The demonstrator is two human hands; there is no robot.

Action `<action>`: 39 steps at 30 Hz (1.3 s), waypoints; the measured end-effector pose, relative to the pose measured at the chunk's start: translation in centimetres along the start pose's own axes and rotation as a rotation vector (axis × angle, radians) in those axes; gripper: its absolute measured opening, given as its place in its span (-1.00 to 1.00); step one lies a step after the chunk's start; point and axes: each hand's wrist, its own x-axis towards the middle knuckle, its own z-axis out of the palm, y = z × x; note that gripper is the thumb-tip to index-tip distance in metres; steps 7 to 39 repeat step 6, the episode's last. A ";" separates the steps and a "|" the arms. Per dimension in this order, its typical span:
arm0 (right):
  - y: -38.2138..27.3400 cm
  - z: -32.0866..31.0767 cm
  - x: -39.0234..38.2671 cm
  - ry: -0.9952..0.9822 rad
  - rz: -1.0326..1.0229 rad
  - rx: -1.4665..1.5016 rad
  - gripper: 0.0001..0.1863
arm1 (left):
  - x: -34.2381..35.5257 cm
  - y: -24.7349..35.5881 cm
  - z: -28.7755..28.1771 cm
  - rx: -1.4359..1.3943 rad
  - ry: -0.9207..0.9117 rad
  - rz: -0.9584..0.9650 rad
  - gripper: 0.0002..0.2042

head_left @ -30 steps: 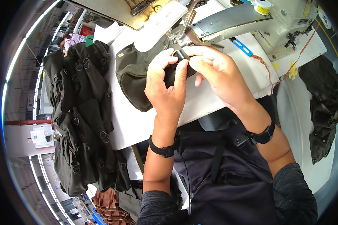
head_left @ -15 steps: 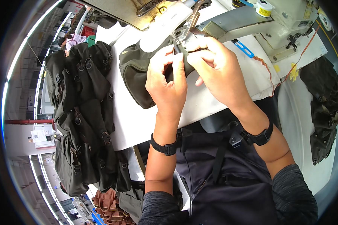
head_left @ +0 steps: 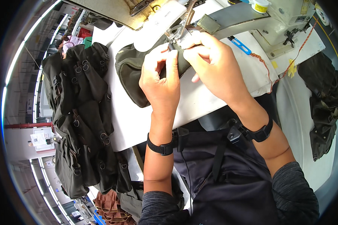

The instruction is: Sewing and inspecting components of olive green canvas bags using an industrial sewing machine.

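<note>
A dark olive fabric bag [head_left: 133, 77] lies on the white table, its upper edge under the needle area of a sewing machine [head_left: 229, 24]. My left hand [head_left: 162, 80] pinches the bag's edge between thumb and fingers, just in front of the presser foot [head_left: 172, 35]. Close on its right, my right hand [head_left: 218, 67] has thumb and forefinger pressed together at the same edge. The hands hide most of the edge, and what lies exactly between the right fingertips is partly covered.
Several dark olive bags with metal rings [head_left: 79, 123] hang in a pile on the left. More dark fabric pieces [head_left: 323, 105] lie on the right. Blue thread snips [head_left: 240, 45] with an orange cord rest beside the machine. Brown fabric pieces [head_left: 110, 206] sit low at left.
The view has shifted slightly, so the machine and bag appear a little further left. Both hands keep their pinch on the bag's edge, close to the presser foot.
</note>
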 end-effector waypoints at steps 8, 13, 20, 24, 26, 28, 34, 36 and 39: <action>2.6 -2.0 -2.9 0.127 -0.156 -0.060 -0.74 | -0.5 -0.1 0.5 -0.150 0.031 -0.064 -0.85; 2.6 -2.0 -2.9 0.127 -0.156 -0.060 -0.74 | -0.5 -0.1 0.5 -0.150 0.031 -0.064 -0.85; 2.6 -2.0 -2.9 0.127 -0.156 -0.060 -0.74 | -0.5 -0.1 0.5 -0.150 0.031 -0.064 -0.85; 2.6 -2.0 -2.9 0.127 -0.156 -0.060 -0.74 | -0.5 -0.1 0.5 -0.150 0.031 -0.064 -0.85; 2.6 -2.0 -2.9 0.127 -0.156 -0.060 -0.74 | -0.5 -0.1 0.5 -0.150 0.031 -0.064 -0.85; 2.6 -2.0 -2.9 0.127 -0.156 -0.060 -0.74 | -0.5 -0.1 0.5 -0.150 0.031 -0.064 -0.85; 2.6 -2.0 -2.9 0.127 -0.156 -0.060 -0.74 | -0.5 -0.1 0.5 -0.150 0.031 -0.064 -0.85; 2.6 -2.0 -2.9 0.127 -0.156 -0.060 -0.74 | -0.5 -0.1 0.5 -0.150 0.031 -0.064 -0.85; 2.6 -2.0 -2.9 0.127 -0.156 -0.060 -0.74 | -0.5 -0.1 0.5 -0.150 0.031 -0.064 -0.85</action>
